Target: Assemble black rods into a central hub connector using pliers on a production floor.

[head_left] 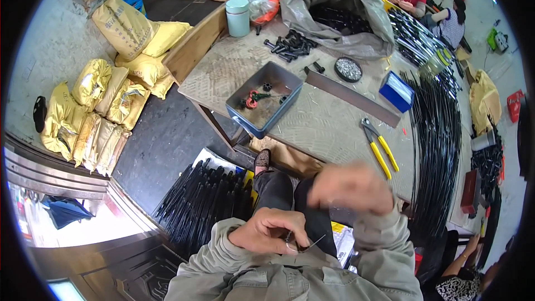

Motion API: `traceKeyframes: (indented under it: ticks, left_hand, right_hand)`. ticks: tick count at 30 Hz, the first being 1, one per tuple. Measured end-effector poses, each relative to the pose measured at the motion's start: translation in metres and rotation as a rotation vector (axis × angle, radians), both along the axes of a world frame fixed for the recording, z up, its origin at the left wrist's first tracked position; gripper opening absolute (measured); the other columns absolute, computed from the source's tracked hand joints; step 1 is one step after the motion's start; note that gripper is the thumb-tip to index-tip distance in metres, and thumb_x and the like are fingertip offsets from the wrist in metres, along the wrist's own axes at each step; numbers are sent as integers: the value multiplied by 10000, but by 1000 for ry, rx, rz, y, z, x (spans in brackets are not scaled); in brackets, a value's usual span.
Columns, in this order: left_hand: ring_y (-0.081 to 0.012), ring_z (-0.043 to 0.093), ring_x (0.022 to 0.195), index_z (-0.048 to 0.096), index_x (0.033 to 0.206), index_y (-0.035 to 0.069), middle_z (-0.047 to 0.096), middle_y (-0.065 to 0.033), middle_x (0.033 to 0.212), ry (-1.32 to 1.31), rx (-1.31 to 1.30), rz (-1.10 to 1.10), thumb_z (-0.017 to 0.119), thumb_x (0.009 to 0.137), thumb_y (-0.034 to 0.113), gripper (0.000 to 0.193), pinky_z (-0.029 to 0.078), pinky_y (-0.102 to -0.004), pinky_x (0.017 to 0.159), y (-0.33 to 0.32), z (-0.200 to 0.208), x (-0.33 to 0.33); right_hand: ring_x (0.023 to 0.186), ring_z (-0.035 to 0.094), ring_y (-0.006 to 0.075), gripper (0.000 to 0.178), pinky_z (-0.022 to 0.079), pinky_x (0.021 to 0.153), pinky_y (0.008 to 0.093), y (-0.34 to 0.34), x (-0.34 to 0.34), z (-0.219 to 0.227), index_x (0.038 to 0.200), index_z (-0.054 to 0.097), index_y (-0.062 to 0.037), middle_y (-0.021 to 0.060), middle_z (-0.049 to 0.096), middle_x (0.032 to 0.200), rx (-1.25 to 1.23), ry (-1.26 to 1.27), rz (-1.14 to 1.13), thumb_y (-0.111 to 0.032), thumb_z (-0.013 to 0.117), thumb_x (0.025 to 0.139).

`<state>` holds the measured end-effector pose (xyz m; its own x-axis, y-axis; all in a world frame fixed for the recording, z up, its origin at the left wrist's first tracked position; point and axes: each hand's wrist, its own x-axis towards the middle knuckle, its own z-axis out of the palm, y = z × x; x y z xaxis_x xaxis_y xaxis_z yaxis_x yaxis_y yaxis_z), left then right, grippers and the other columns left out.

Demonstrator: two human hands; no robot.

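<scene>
My left hand (268, 231) is over my lap, thumb and fingers pinched together. A thin metal wire (318, 242) sticks out from the fingertips to the right, beside a small dark piece I cannot make out. My right hand (352, 188) is raised to the right of it, apart from it, and smeared by motion, so its fingers do not show clearly. Beyond the right hand, pliers with yellow handles (380, 153) lie on the table (329, 128). A grey plastic bin (262, 124) at the near table edge has a red hook-shaped piece and small black parts in it.
Black bolt-like parts (291, 45), a dish of small metal pieces (348, 69), a flat metal bar (354, 98) and a blue box (396, 90) are on the table. Long black rods (434, 145) lie at right; more stand bundled (203, 203) at my left. Two people sit at far right.
</scene>
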<state>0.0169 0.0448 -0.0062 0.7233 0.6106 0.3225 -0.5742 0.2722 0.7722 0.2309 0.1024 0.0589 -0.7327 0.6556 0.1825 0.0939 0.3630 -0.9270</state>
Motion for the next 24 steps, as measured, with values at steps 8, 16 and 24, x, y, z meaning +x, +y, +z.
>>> traceKeyframes:
  ticks: [8,16,24]
  left_hand:
    - [-110,489,747,605,906,-23,549,-57,814,102,-74,250,652,784,51,150,372,-254,661,1,3,12]
    - [-102,465,726,585,944,-17,530,-46,812,70,-194,307,651,774,48,194,364,-242,660,-10,-1,12]
    - [-93,537,882,574,1023,-7,592,-39,945,-90,-168,633,632,771,-62,264,424,-234,794,-1,9,41]
  right_hand:
    - [718,620,332,76,491,632,411,175,-94,-43,783,611,-28,144,631,786,836,-640,-308,-95,585,757]
    - [751,607,310,114,486,651,376,167,-88,-40,807,628,-30,141,623,816,783,-766,-369,-107,600,727]
    - [832,553,133,169,371,905,307,10,-22,44,899,617,8,46,611,852,-121,-42,-207,-69,627,748]
